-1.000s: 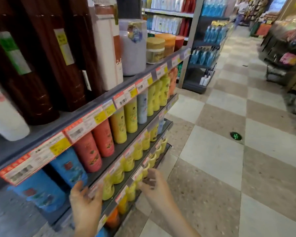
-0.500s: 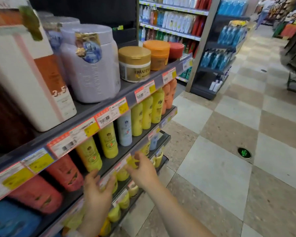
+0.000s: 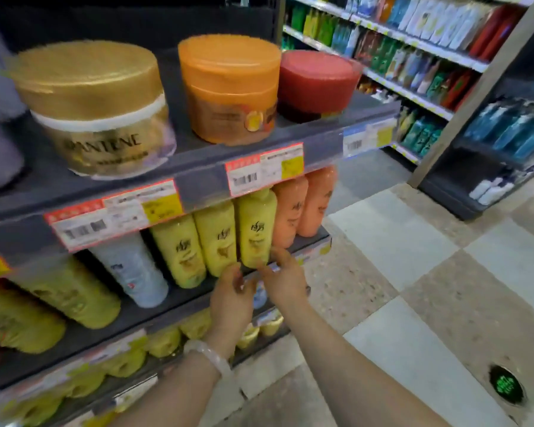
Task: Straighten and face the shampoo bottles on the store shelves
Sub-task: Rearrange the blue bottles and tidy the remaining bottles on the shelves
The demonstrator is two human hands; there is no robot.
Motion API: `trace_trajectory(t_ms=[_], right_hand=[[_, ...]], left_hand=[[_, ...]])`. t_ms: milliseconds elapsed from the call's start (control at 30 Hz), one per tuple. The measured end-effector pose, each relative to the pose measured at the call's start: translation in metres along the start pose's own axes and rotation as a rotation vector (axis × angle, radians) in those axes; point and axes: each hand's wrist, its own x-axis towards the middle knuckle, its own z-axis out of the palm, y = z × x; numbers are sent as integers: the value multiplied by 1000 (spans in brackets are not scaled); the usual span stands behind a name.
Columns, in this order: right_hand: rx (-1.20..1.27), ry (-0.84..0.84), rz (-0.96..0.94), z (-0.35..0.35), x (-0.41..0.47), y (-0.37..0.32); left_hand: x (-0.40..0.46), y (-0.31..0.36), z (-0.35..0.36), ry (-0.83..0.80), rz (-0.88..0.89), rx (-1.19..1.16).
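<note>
Our hands, left and right, loosely spread and holding nothing, flank the upright yellow bottle at the shelf's front edge.

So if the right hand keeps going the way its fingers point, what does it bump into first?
Probably the yellow shampoo bottle right above its fingertips; the right hand already seems nearly at the bottle's base, though depth is hard to judge.

1. Yellow bottles: smooth plastic with a soft sheen.
2. Gold jar: glossy plastic, metallic-looking lid.
3. Shelf: dark, matt, metal-looking.
4. Price tags: paper.
5. Floor: speckled, polished tiles.
6. Bracelet: pale, smooth beads.
</note>
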Motion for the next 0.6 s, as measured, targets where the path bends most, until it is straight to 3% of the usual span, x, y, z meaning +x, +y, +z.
trace_trajectory(t_ms=[200, 333, 600], right_hand=[[-116, -87, -97, 0, 42, 28], [-119, -110, -89, 0, 53, 32], [-160, -115, -80, 5, 65, 35]], left_hand=[[24, 8, 41, 169, -243, -328], [27, 0, 49, 159, -236, -489], [27, 15, 56, 205, -192, -483]])
